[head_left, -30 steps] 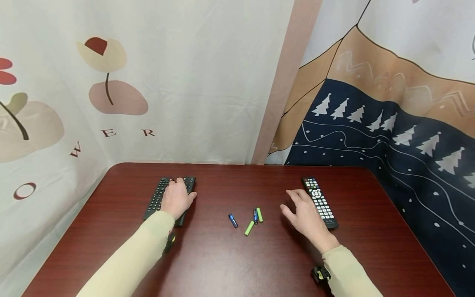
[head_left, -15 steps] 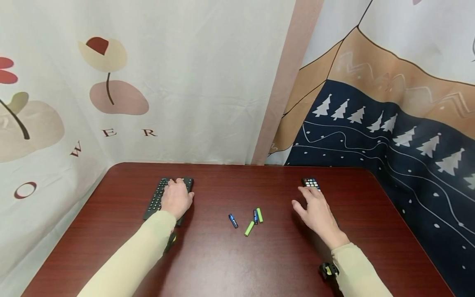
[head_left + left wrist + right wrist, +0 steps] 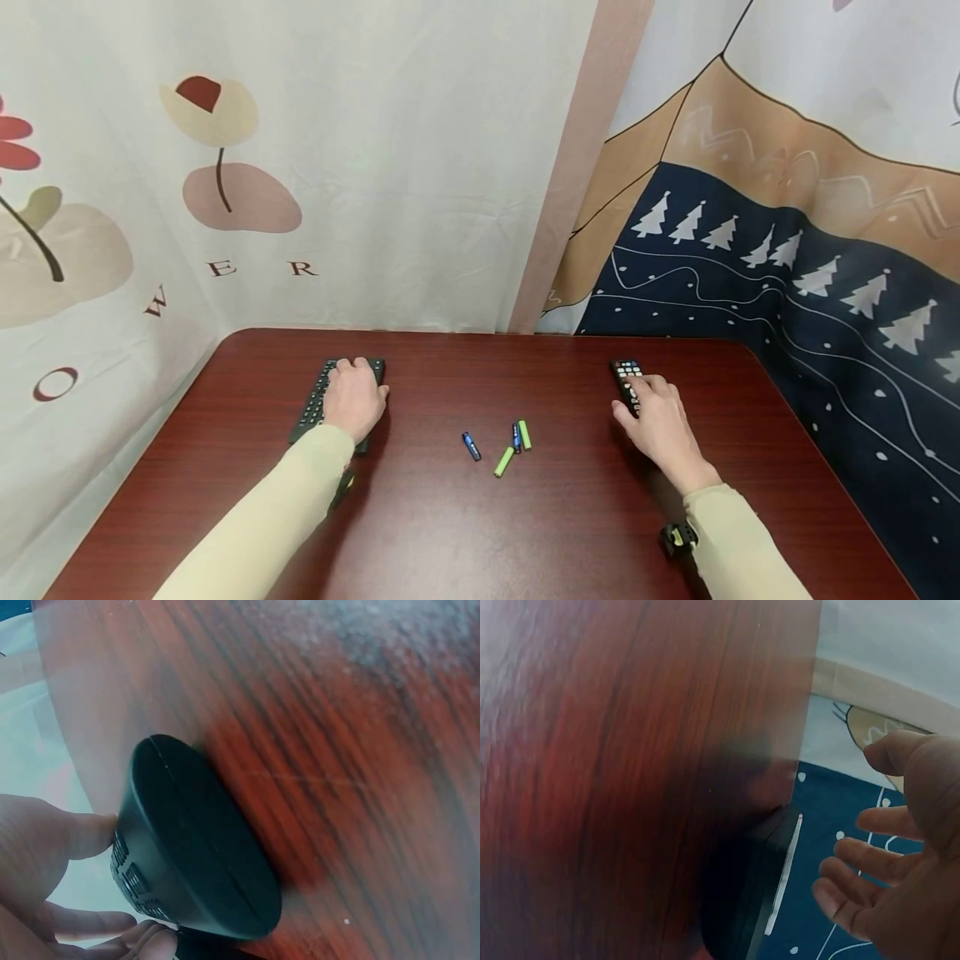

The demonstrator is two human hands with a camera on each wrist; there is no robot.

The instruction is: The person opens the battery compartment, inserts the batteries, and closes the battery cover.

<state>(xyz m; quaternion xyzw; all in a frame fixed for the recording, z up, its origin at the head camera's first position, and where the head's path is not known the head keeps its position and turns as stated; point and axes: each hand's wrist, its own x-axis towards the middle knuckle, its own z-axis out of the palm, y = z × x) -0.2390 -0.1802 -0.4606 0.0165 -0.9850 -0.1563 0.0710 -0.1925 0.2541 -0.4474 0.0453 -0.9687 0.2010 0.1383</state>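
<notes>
On the left of the table, my left hand [image 3: 354, 402] grips a black remote control [image 3: 199, 847], thumb on one side and fingers on the other. Its far end shows past the fingers in the head view. Close along its left side lies a second black remote [image 3: 313, 408] with rows of small buttons. My right hand [image 3: 663, 425] is over a third remote [image 3: 626, 383], black with white keys, covering its near part. In the right wrist view the fingers [image 3: 847, 862] are spread and loosely bent, apart from that remote [image 3: 761, 892].
Mid-table lie two blue batteries, one apart [image 3: 471, 447] and one [image 3: 517, 438] beside a green battery [image 3: 525, 435]. Another green battery [image 3: 504, 462] lies just nearer. Printed curtains [image 3: 420, 183] hang behind the reddish-brown table [image 3: 480, 533].
My right hand has moved rightward from beside the right remote to over it. My left hand has shifted slightly left with its remote, closer to the neighbouring one. The batteries have not moved.
</notes>
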